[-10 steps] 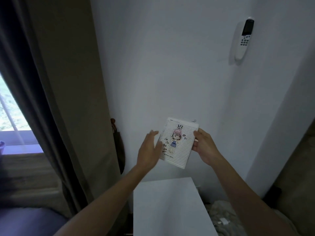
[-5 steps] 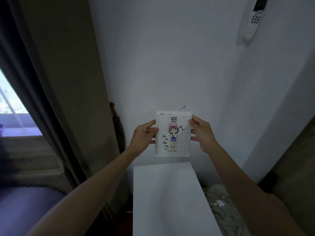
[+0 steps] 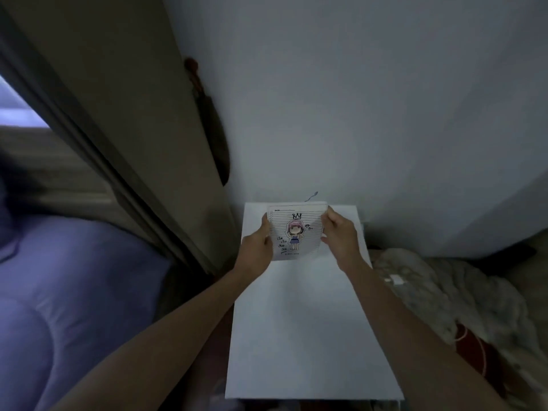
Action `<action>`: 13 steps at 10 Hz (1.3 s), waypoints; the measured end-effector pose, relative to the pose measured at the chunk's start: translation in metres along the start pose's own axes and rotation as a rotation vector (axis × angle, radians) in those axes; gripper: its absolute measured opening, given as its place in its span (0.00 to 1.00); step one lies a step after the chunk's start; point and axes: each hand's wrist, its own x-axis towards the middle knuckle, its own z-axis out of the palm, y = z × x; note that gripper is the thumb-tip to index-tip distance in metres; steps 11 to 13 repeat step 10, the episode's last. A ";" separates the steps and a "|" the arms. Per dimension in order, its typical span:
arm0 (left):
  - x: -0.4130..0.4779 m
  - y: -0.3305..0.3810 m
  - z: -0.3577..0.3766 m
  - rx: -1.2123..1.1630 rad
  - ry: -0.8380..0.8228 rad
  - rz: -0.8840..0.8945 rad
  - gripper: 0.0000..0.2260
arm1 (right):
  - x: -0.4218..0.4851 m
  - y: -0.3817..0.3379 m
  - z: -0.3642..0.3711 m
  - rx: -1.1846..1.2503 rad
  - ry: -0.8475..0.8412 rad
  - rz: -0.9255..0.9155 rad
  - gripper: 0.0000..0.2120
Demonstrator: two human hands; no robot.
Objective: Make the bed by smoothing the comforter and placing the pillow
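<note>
Lined note card held in both your hands above a white tabletop, beside the bed.

Hard to read: the handwriting on the card [image 3: 292, 232] is too small to make out; a dark object [image 3: 218, 137] hanging behind the curtain [image 3: 124, 114] is half hidden and unclear; the bed at lower left is cut off by the frame edge, and no pillow can be told apart. Your left hand [image 3: 257, 247] is closed on the card's left edge, thumb on the front; your right hand [image 3: 339, 234] pinches the right edge, bending it slightly. The card is thin ruled paper with a cartoon girl and a crown drawn on it. The table [image 3: 302, 336] is flat, smooth, rectangular. The purple comforter [image 3: 74, 292] lies puffy and quilted at your left, untouched. A rumpled fuzzy blanket [image 3: 450, 295] lies right of the table.
</note>
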 end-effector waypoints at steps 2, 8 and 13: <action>-0.005 -0.036 0.044 0.010 -0.033 -0.153 0.29 | -0.004 0.059 0.014 0.142 -0.066 0.088 0.14; -0.046 -0.074 0.074 -0.035 -0.142 -0.215 0.33 | -0.018 0.081 0.018 0.108 -0.115 0.064 0.17; -0.049 -0.062 0.062 0.088 -0.158 -0.285 0.32 | -0.026 0.059 0.010 -0.102 -0.100 0.099 0.19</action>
